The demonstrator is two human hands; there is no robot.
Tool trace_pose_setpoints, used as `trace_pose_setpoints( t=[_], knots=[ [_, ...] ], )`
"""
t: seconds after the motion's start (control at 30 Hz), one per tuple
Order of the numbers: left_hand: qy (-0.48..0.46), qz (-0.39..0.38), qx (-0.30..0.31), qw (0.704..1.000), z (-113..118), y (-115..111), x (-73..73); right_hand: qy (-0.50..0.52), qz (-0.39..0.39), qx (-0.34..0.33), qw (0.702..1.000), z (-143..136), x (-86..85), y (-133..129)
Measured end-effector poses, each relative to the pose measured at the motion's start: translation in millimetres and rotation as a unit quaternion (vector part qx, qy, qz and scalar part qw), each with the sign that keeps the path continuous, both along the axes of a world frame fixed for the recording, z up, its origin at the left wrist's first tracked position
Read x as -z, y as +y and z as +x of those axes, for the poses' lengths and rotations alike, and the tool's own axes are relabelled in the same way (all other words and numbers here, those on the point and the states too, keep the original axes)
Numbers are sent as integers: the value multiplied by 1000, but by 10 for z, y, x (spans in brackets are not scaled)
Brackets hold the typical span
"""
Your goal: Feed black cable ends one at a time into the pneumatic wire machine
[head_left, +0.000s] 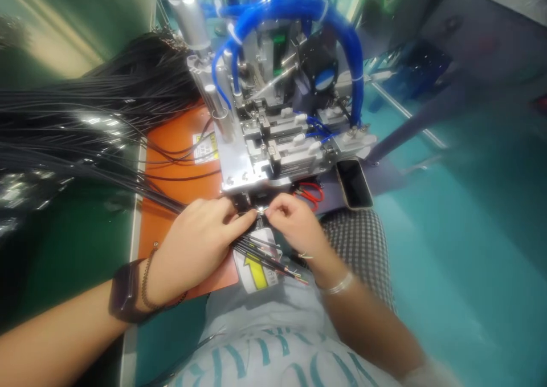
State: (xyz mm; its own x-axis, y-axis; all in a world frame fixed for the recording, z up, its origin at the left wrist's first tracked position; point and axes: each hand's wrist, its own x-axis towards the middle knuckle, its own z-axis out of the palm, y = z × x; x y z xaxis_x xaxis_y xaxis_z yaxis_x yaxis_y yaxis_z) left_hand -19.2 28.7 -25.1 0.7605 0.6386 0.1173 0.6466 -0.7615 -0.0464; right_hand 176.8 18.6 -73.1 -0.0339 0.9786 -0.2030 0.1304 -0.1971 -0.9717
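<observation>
Under the palm and fingers of my left hand (203,241) runs a bundle of black cables (260,254), whose ends with thin coloured wires stick out toward my lap. The hand is closed around the bundle, and its thumb points to the right. Finger and thumb of my right hand (294,221) are pinched together at my left thumb tip, around a tiny pale piece, perhaps a wire end, too small to name. Both hands are at the front edge of a metal machine (282,159) with clamps and slides.
A thick blue hose (294,4) arches over the machine. Many long black cables (85,113) lie at the left. An orange plate (175,130) lies below, with a yellow arrow label (256,270). A phone (354,184) and a red wire loop (314,193) are at the right.
</observation>
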Motion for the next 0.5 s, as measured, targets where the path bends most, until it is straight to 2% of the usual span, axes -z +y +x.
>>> trace_pose_setpoints(
  t=[0.13, 0.37, 0.5],
  knots=[
    [18, -12, -15, 1000, 11, -33, 0, -17, -17, -1, 1000, -7, -18, -8],
    [47, -23, -25, 998, 51, -72, -37, 9, 25, -25, 999, 4, 5, 35],
    [67, -26, -31, 997, 95, -89, -75, 7, 16, -22, 1000, -19, 45, 59]
  ],
)
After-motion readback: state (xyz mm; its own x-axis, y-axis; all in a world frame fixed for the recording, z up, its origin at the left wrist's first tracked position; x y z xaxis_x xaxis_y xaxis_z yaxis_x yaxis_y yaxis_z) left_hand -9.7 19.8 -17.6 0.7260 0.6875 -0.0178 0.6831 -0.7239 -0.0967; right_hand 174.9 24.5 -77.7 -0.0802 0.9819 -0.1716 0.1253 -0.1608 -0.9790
